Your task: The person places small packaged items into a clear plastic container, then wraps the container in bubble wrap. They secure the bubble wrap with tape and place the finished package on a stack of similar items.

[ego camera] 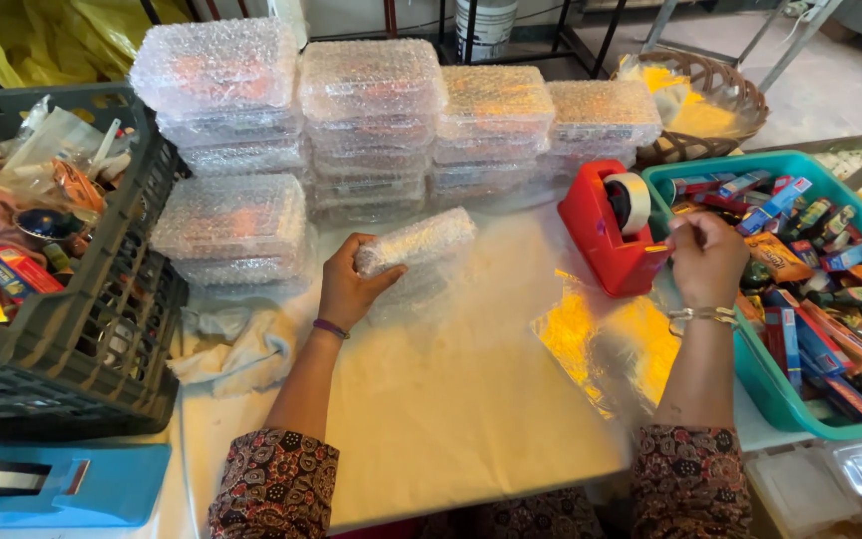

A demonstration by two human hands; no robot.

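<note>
Our left hand (349, 286) sits near centre of the table, fingers curled over the near end of a bubble-wrapped bundle (416, 243), thumb underneath, clamping it down on the white table cover (441, 399). The bundle lies tilted, long axis running toward 2 o'clock from the hand, w/ loose wrap trailing below it.

Our right hand (705, 258) is at 3 o'clock from the left, well apart from it, fingers pinched together on the tape end at the front of the red tape dispenser (606, 235). A tape roll (629, 200) sits on top of the dispenser. A metal bracelet (702, 315) rings the right wrist; a purple band (331, 327) is on the left wrist.

At 12 o'clock from the bundle we see stacks of bubble-wrapped packs (371, 120), several rows, touching each other. At 9 o'clock there's a dark plastic crate (102, 329) w/ mixed small items, and a crumpled white cloth (236, 344) just beside it. Beyond the right hand, at 3 o'clock, a teal bin (780, 394) holds many small coloured boxes. A sheet of clear film (601, 349) w/ a yellow glare lies between our forearms, nearer the right. At 1 o'clock, behind the dispenser, a wicker basket (725, 85) holds sth yellow. A blue flat dispenser (62, 484) lies at 7 o'clock.
</note>
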